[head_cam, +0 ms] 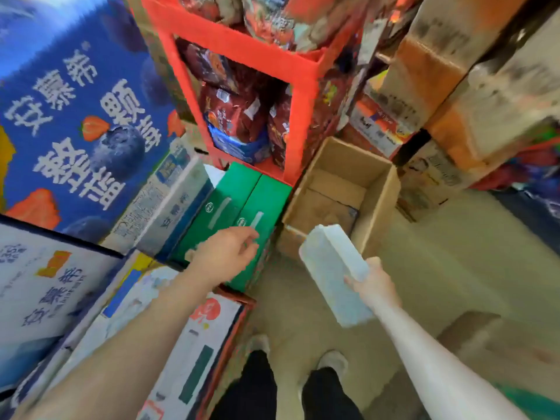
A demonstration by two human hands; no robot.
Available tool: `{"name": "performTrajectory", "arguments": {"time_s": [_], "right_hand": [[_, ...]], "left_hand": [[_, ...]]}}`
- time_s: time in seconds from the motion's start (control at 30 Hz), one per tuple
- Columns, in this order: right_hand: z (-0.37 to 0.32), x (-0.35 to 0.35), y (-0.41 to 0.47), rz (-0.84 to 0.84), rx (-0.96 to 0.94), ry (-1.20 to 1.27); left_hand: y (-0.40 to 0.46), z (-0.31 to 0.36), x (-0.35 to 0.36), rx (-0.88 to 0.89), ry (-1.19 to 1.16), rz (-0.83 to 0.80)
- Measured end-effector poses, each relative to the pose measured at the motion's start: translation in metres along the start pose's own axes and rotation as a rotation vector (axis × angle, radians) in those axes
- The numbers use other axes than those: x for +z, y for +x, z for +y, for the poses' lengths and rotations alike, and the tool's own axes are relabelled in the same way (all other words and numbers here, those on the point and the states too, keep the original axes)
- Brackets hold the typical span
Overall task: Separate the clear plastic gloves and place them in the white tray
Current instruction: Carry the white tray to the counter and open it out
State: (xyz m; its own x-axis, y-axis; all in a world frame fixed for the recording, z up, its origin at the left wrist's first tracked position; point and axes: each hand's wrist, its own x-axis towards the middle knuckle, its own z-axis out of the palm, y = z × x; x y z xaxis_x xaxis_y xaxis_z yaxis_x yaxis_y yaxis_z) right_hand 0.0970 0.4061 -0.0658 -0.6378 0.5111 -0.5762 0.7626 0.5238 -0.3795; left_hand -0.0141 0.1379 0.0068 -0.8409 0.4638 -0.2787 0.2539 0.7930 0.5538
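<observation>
Head view: I see blurred stacked cartons.
Right hand point(374, 287): my fingers clamp a pale flat pack point(333, 272), likely the gloves; contents unclear.
Left hand point(225, 254): fingers loosely apart, holding nothing, over green boxes point(239, 201).
Open carton point(339, 192): far right of those.
</observation>
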Motion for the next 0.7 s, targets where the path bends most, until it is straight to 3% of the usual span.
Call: {"name": "performTrajectory", "arguments": {"time_s": [0.37, 0.7], "right_hand": [[0.237, -0.202, -0.014, 0.311, 0.193, 0.131], [0.331, -0.341, 0.068, 0.569, 0.24, 0.245]], "left_hand": [[0.072, 0.24, 0.109, 0.256, 0.097, -0.117], [0.213, 0.376, 0.173, 0.333, 0.26, -0.229]]}}
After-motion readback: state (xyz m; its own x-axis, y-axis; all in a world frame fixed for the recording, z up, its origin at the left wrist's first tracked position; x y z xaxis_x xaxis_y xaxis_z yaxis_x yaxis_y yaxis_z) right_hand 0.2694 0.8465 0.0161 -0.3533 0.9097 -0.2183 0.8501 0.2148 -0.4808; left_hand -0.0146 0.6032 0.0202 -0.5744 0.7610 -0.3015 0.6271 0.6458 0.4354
